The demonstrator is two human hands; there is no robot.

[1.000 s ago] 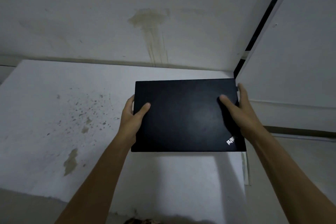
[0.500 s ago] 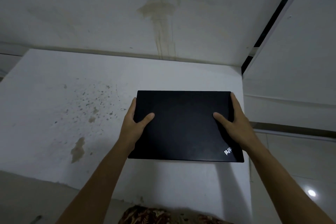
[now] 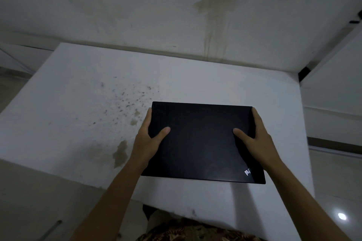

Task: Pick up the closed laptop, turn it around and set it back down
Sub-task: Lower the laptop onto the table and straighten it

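A closed black laptop (image 3: pixel 201 143) is held level over the white table (image 3: pixel 78 113), its lid up and a small white logo at its near right corner. My left hand (image 3: pixel 148 139) grips the laptop's left edge, thumb on the lid and fingers under it. My right hand (image 3: pixel 254 139) grips the right edge the same way. The laptop's near edge casts a shadow on the table below it; whether it touches the table I cannot tell.
The table has brown stains and specks left of the laptop. A stained white wall (image 3: pixel 176 15) runs behind the table. A white panel (image 3: pixel 337 94) stands at the right. Glossy floor (image 3: pixel 337 201) lies beyond the table's right edge. Patterned cloth (image 3: pixel 186 229) shows at the near edge.
The laptop has come lower and nearer in both hands, staying level with the logo at the near right. The view has shifted, showing more of the table's left side.
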